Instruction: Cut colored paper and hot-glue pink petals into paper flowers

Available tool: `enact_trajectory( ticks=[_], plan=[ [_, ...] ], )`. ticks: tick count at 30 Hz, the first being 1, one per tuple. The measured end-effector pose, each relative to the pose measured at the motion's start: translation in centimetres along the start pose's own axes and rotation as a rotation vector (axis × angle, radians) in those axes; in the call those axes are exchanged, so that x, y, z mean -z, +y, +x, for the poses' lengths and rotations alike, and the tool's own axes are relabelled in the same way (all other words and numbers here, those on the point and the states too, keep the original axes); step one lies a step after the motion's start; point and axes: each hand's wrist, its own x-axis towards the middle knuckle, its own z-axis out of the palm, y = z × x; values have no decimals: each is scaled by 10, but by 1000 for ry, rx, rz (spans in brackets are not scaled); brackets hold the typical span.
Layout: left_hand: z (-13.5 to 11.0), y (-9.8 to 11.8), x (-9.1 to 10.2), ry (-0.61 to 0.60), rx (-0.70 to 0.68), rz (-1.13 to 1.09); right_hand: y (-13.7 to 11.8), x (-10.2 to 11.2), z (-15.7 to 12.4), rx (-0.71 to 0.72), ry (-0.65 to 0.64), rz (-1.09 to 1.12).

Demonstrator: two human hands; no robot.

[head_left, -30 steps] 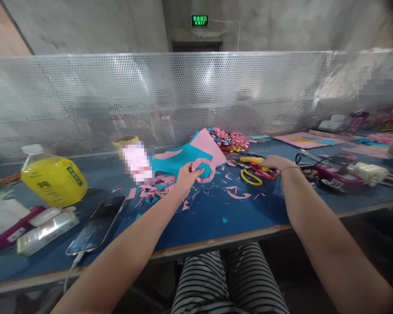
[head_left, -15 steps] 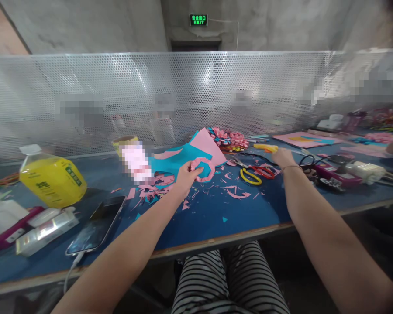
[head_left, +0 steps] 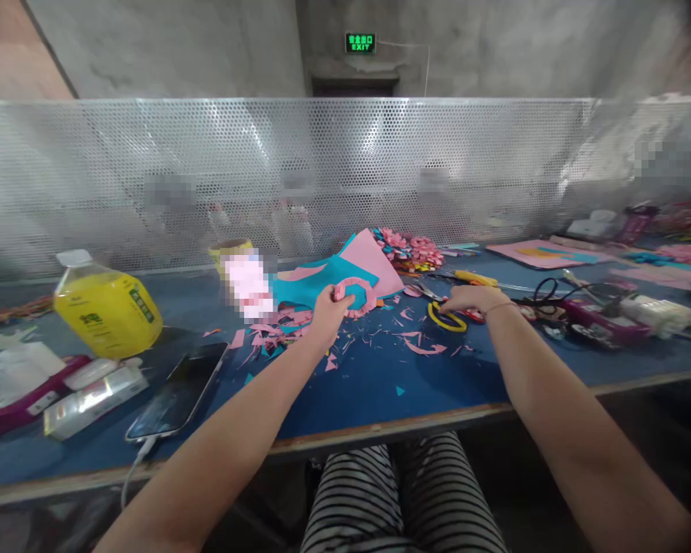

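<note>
My left hand (head_left: 329, 311) pinches a pink paper ring (head_left: 371, 299) between thumb and fingers, above the table. Behind the ring lie blue paper sheets (head_left: 322, 278) and a pink sheet (head_left: 374, 261). My right hand (head_left: 469, 298) reaches down over scissors (head_left: 452, 322) on the table, its fingers closed at their yellow handle loop. A red handle beside it is mostly covered by that hand. Just beyond the right hand lies a yellow-handled tool (head_left: 477, 278). Pink and blue paper scraps (head_left: 418, 342) are strewn around the scissors and below the ring.
At left stand a bottle of yellow liquid (head_left: 109, 313), a phone (head_left: 178, 393) on a cable, and a small box (head_left: 95, 399). A power strip (head_left: 656, 309) with cables is at right. Pink paper flowers (head_left: 423, 252) sit before a perforated metal screen (head_left: 345, 169).
My right hand has moved left and nearer, from the yellow-handled tool to the scissors. My left hand keeps hold of the pink ring. The view has shifted slightly.
</note>
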Motion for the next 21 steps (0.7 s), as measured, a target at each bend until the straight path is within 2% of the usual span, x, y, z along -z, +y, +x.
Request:
enact_trajectory(
  ticks=[2,8,12,17,19,21],
  plan=[
    [0,0,0,46,22,-12,-6,0,-4,4,-88,-31],
    [-5,13,-3,43,139,-174,-13,-6,-6,-3,-110,-74],
    [-8,17,-4,14,141,-140,-16,-3,-9,-18,78,-129],
    [-8,14,-2,-57,75,-50,-12,5,-10,-73,254,12],
    [-7,11,-1,-95,53,-18,-12,5,-8,-6,308,145],
    [-7,10,-1,-115,28,7,-16,2,-6,153,375,334]
  ],
)
